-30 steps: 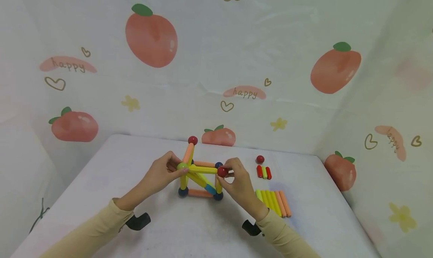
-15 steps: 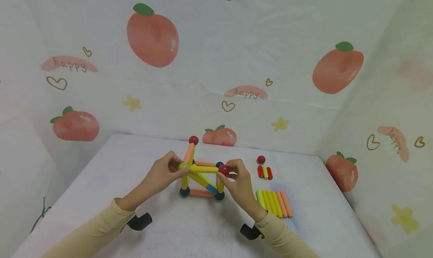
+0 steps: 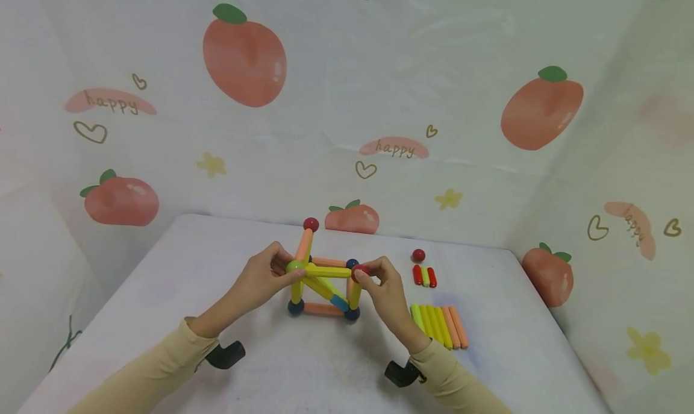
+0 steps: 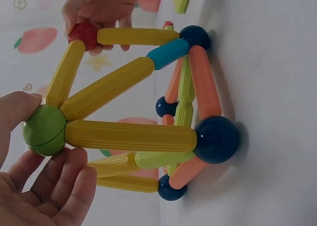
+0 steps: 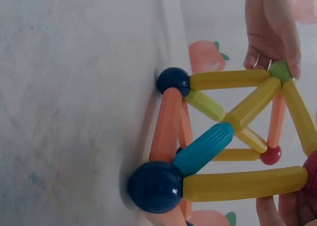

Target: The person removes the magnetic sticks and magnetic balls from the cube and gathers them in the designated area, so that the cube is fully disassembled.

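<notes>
A frame of grooved rods and balls stands on the table, with dark blue balls (image 4: pixel 217 140) at its base corners. My left hand (image 3: pixel 264 275) pinches the green ball (image 4: pixel 45 131) at the upper near-left corner between thumb and fingers. My right hand (image 3: pixel 388 290) holds the red ball (image 4: pixel 83 36) at the upper near-right corner. A yellow rod (image 3: pixel 328 272) joins these two balls. Below it, a diagonal of a yellow rod and a blue rod (image 5: pixel 204 148) slopes down to a base ball. Another red ball (image 3: pixel 311 224) tops the far-left side.
To the right lie a row of yellow and orange rods (image 3: pixel 439 326), several short red and yellow-green pieces (image 3: pixel 425 276) and a loose red ball (image 3: pixel 418 255). A fruit-patterned cloth (image 3: pixel 303 131) hangs behind the white table (image 3: pixel 303 366).
My right thumb has moved onto the front of the red ball, now covering part of it. My left hand keeps its pinch on the green ball, and the frame stands nearly as before.
</notes>
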`<action>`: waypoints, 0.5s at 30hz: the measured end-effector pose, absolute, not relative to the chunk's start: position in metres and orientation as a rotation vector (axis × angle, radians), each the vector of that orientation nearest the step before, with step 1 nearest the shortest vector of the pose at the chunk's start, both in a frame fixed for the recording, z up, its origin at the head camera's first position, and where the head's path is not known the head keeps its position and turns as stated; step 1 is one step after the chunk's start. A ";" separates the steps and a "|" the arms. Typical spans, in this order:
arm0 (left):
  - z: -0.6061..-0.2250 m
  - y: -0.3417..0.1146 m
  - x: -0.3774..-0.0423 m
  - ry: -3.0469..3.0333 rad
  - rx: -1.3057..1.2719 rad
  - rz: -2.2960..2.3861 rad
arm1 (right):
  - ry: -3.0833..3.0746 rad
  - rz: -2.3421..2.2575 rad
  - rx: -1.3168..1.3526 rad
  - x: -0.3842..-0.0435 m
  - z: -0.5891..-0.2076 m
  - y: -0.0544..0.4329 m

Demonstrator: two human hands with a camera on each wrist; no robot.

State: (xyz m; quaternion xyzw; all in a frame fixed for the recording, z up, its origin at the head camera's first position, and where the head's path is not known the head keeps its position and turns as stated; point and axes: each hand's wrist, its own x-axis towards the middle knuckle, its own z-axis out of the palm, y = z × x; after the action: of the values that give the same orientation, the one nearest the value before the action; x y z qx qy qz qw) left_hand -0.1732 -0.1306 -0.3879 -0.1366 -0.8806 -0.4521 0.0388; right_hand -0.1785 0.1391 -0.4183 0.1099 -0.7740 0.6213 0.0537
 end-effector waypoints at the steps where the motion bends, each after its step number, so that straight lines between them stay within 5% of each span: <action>1: -0.388 -0.131 -0.173 -2.697 -0.419 -1.387 | -2.352 1.926 0.318 -0.179 -0.418 0.139; 15: -0.389 -0.129 -0.173 -2.680 -0.415 -1.384 | -2.279 2.243 0.112 -0.183 -0.418 0.136</action>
State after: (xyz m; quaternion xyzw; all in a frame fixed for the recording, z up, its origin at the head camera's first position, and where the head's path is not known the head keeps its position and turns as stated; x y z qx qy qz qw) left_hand -0.1726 -0.1294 -0.3889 -0.1361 -0.8792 -0.4541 0.0483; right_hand -0.1826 0.1360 -0.4183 0.0351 -0.7120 0.7007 -0.0292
